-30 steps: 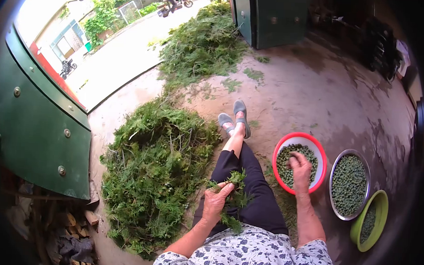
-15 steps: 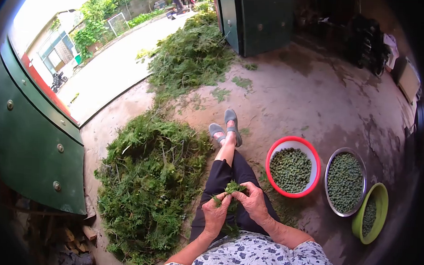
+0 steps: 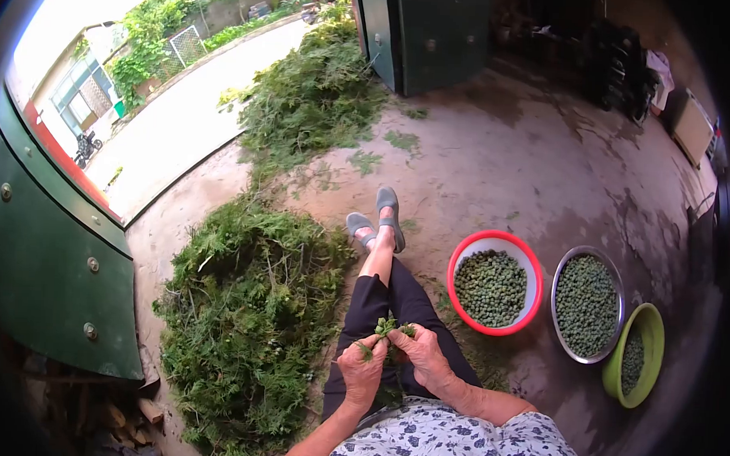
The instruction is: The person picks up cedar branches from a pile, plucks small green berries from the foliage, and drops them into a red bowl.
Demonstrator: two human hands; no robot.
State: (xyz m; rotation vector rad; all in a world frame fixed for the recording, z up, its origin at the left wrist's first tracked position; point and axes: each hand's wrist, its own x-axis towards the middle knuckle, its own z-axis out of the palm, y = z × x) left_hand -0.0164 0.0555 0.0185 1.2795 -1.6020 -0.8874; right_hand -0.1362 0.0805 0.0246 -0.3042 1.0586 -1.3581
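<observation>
Above my lap, a small green evergreen sprig [image 3: 386,327] with scale-like leaves and what look like small round cones is pinched between my two hands. My left hand [image 3: 361,368] is closed on its lower left side. Thumb and fingers of my right hand [image 3: 425,360] press together on its right side, close to the left fingertips. To the right stands a red-rimmed white basin [image 3: 528,312] holding many small round green cones. Beside my left leg lies a large heap of cut evergreen branches [image 3: 249,336].
Further right are a steel bowl [image 3: 620,305] and a tilted lime-green basin [image 3: 654,351], both with green cones. More branches [image 3: 309,97] lie by the doorway. Green metal doors [image 3: 50,257] flank it. Firewood [image 3: 149,411] sits at lower left.
The view has swung slightly, so the scene sits further left. My fingers have shifted on the sprig, and its round cones now show more plainly between the fingertips.
</observation>
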